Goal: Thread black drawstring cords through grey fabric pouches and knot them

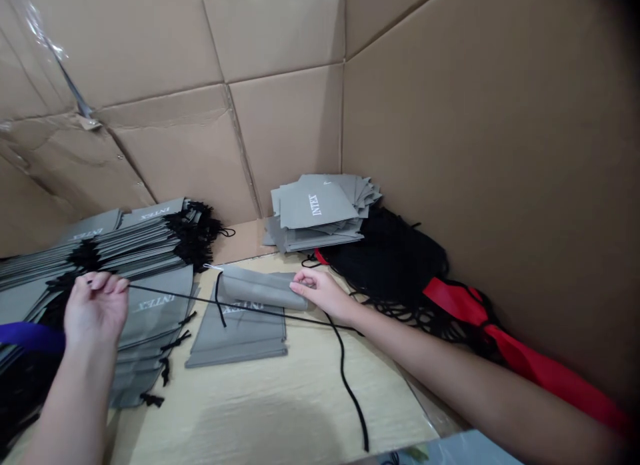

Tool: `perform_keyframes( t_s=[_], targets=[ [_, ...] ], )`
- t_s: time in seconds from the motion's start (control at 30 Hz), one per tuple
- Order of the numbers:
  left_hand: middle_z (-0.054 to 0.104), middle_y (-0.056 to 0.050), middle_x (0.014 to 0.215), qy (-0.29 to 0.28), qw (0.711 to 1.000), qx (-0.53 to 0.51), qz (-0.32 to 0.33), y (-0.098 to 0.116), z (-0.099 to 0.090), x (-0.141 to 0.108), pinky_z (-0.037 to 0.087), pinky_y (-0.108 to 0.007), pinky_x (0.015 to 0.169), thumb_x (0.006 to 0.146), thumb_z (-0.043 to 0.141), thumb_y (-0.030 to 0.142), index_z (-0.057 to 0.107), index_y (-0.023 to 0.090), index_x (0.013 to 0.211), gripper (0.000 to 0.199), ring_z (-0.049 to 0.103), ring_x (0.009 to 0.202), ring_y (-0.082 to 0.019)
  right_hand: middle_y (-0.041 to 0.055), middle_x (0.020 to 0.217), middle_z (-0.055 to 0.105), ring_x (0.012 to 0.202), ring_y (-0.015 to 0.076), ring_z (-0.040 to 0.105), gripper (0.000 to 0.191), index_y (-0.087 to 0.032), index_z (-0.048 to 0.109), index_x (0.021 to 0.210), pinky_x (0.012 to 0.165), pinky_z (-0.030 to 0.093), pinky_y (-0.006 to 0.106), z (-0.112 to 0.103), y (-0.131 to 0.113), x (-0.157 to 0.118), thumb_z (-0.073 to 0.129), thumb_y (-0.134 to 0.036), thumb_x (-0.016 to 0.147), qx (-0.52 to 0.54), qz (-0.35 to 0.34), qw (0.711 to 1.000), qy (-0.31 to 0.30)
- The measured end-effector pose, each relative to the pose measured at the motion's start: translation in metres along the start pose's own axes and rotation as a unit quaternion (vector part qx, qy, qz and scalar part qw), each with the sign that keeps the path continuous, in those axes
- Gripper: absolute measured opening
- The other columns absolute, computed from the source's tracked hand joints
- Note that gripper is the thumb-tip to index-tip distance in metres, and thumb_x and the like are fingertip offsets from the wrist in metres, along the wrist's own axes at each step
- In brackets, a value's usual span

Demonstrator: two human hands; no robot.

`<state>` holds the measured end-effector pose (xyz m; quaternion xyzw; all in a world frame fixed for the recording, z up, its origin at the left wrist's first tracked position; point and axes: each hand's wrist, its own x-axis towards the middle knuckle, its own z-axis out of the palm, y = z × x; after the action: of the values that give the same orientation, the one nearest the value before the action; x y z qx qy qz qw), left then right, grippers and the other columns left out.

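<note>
My left hand [97, 305] is closed on one end of a thin black cord [165, 293], which runs taut to the right, past the grey pouches. Between its fingers and thumb my right hand [317, 288] pinches the right end of a grey fabric pouch [260, 286], held folded above the board. A short black cord end hangs at this pouch's left side. Beneath it lie flat grey pouches [237, 341] with white lettering. Another length of black cord [345, 371] trails down the board from near my right wrist.
Stacked grey pouches with knotted black cords [145, 251] fill the left side. More grey pouches [320, 205] are piled at the back, beside a black cord bundle [395, 251] with red fabric [455, 303]. Cardboard walls [285, 118] enclose the pale board [300, 398].
</note>
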<state>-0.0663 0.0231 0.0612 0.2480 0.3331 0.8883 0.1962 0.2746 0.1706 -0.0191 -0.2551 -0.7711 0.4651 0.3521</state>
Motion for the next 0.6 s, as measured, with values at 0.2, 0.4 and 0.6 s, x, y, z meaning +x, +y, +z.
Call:
perform_keyframes(
  t_s=[0.2, 0.4, 0.6],
  targets=[
    [0.033, 0.007, 0.050, 0.116, 0.986, 0.053, 0.107, 0.023, -0.029, 0.015, 0.020, -0.022, 0.048, 0.089, 0.022, 0.004, 0.033, 0.017, 0.064, 0.030, 0.024, 0.044, -0.008, -0.0015, 0.070, 0.055, 0.067, 0.0143, 0.051, 0.021, -0.019, 0.057, 0.078, 0.060, 0.038, 0.024, 0.000, -0.003, -0.002, 0.058, -0.039, 0.080, -0.013, -0.009, 1.000, -0.012],
    [0.045, 0.007, 0.058, -0.003, 0.992, 0.118, 0.044, -0.027, 0.002, -0.014, 0.033, -0.020, 0.052, 0.083, 0.059, 0.026, 0.050, 0.017, 0.073, 0.016, 0.036, 0.049, -0.006, -0.0019, 0.069, 0.054, 0.064, 0.0135, 0.049, 0.023, -0.019, 0.057, 0.079, 0.058, 0.036, 0.023, 0.001, 0.001, 0.000, 0.057, -0.042, 0.080, -0.022, -0.013, 1.000, -0.018],
    [0.057, 0.002, 0.069, -0.144, 0.974, 0.167, -0.052, -0.075, 0.030, -0.061, 0.034, -0.017, 0.048, 0.065, 0.075, 0.033, 0.066, 0.014, 0.085, 0.029, 0.044, 0.052, -0.005, -0.0021, 0.069, 0.052, 0.064, 0.0133, 0.047, 0.024, -0.019, 0.056, 0.080, 0.057, 0.034, 0.023, 0.001, 0.003, 0.001, 0.056, -0.043, 0.081, -0.026, -0.011, 0.999, -0.024]
  ],
)
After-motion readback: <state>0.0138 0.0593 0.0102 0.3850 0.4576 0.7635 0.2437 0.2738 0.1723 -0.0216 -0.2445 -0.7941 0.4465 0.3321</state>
